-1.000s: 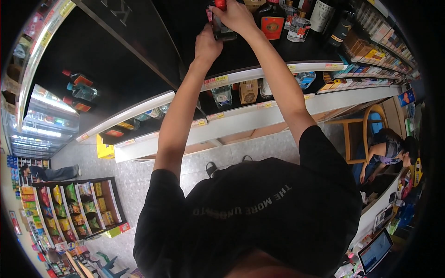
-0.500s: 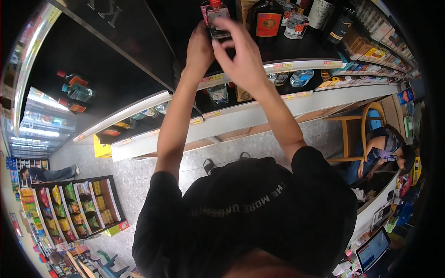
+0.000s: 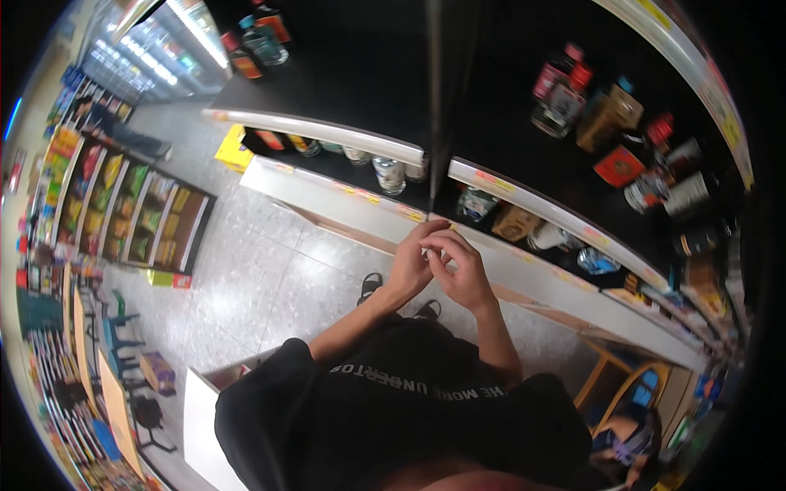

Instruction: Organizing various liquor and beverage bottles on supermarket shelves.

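Head view: both hands meet in front of the person's chest, just before the edge of a shop shelf (image 3: 524, 190) lined with small price tags. The left hand (image 3: 412, 263) and the right hand (image 3: 463, 270) touch at the fingertips, fingers curled inward as if pinching something very small between them. What that is cannot be made out; it is hidden by the fingers, so whether either grip truly closes on a thing cannot be told. Judging by the pinch, it is probably light, thin and easily bent or dropped, best taken by its edges with fingertips. Above, bottles (image 3: 557, 86) and a brown box (image 3: 610, 119) stand on the dark upper shelf; jars (image 3: 390, 173) sit on the lower one. Below lies a grey tiled floor (image 3: 270, 270), with a snack rack (image 3: 131, 209) far left.
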{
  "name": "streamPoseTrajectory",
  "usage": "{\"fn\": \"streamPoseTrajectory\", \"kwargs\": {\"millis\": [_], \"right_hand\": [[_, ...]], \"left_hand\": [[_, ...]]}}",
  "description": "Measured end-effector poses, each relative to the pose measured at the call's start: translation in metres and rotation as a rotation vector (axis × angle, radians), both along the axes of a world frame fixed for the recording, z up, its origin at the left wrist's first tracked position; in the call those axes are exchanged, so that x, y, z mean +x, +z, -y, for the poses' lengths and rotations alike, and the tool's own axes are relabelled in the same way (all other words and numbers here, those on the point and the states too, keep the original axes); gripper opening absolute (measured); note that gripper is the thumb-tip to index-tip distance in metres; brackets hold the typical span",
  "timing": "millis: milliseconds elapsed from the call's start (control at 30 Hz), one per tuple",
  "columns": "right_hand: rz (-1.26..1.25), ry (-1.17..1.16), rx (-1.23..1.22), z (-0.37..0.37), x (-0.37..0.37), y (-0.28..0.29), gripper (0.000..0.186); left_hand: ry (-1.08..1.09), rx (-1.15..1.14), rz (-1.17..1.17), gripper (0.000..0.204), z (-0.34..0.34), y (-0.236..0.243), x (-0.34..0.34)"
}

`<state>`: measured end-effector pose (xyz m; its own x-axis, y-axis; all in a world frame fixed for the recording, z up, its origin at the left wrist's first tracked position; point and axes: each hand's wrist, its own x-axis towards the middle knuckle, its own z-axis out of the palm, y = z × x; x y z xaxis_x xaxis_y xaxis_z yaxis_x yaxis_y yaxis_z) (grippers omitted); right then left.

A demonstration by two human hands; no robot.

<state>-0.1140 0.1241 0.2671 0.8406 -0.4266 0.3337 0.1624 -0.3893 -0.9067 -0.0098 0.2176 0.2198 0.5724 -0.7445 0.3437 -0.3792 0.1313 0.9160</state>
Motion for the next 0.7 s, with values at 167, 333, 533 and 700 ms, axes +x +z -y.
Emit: {"fn": "streamPoseTrajectory", "kwargs": {"millis": [167,333,533,700], "right_hand": [[-0.047,0.072,-0.06,-0.01,0.028,0.0,0.021],[-0.069,0.072,-0.105,-0.02,0.057,0.004,0.023],[-0.006,0.114,-0.017,-0.053,0.118,0.011,0.025],[0.018,0.269,-0.141,-0.07,0.182,0.041,0.024]], "left_hand": [[-0.013,0.096,-0.192,0.048,-0.02,0.004,0.019],[-0.055,0.0,-0.047,0.041,-0.027,0.0,0.053],[-0.013,0.022,-0.063,0.042,-0.063,0.014,0.114],[0.134,-0.062,0.111,0.049,-0.1,0.023,0.184]]}}
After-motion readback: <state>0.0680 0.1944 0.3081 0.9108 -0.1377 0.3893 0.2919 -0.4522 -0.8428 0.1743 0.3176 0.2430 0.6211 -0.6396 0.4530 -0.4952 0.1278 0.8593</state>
